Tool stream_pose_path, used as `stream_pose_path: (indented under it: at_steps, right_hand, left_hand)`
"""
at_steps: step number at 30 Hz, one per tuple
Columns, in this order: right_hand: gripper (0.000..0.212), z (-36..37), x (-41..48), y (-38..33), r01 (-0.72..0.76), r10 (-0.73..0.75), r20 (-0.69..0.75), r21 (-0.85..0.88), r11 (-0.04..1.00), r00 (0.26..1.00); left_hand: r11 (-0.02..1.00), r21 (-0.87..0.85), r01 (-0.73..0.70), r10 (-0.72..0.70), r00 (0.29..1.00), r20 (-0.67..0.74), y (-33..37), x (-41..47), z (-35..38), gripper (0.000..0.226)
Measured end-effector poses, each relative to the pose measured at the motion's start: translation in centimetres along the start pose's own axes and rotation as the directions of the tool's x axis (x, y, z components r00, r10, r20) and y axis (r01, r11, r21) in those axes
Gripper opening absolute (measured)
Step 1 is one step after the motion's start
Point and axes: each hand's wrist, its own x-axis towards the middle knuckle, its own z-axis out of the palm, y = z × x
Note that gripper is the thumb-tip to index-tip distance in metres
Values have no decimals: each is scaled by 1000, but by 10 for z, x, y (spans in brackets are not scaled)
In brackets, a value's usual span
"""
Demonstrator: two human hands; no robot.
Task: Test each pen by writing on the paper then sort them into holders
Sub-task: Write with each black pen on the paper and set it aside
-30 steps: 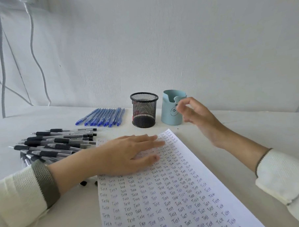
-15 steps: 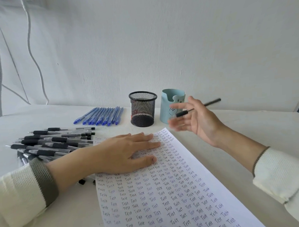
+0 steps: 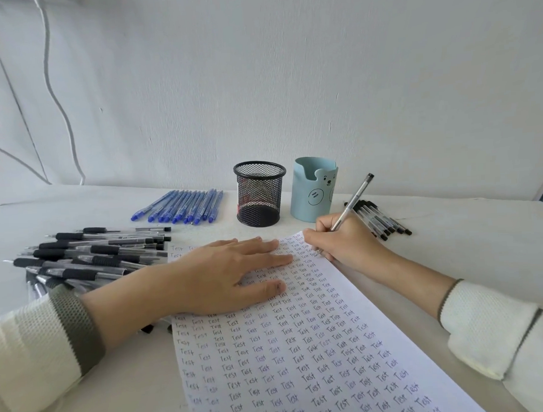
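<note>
The right hand [image 3: 346,240] is pinching a slim clear pen [image 3: 355,199] low on its barrel, thumb and first fingers curled around it close to the tip. The tip is touching the paper [image 3: 302,360] at its far right corner, among the rows of "Test". The pen is leaning back toward 1 o'clock, with its dark end up in the air. The left hand [image 3: 233,276] is lying flat with straight fingers, pressing the sheet onto the table [image 3: 467,234] and gripping nothing. I am judging the pen as light and stiff, with a smooth plastic body that is probably a little slippery, so the low grip is giving good control for writing. For dropping it into a holder, a hold nearer the middle is seeming safer to me. The paper is thin and soft and is probably sliding easily, so the flat palm is useful there. Counting from the left hand, the black mesh holder [image 3: 260,195] is standing at 12 o'clock and the blue bear holder [image 3: 313,188] at 1 o'clock, just beside it. No pen is sticking out of either, and both are probably light enough to tip. A row of blue pens [image 3: 183,206] is lying at 11 o'clock, a pile of black-grip pens [image 3: 92,257] at 9 o'clock, and some black-capped pens [image 3: 383,221] at 2 o'clock, behind the right hand.
</note>
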Motion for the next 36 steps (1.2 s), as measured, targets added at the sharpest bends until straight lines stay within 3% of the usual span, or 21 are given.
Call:
stream_pose_path:
  at_steps: [22, 36]
  right_hand:
    - [31, 2, -4, -2, 16, -16, 8, -35, 999, 1000]
    - [36, 0, -2, 1, 42, -43, -18, -36, 998, 999]
  left_hand:
    - [1000, 4, -8, 8, 1000, -4, -1, 1, 1, 59]
    - [1000, 8, -13, 13, 1000, 9, 0, 2, -1, 59]
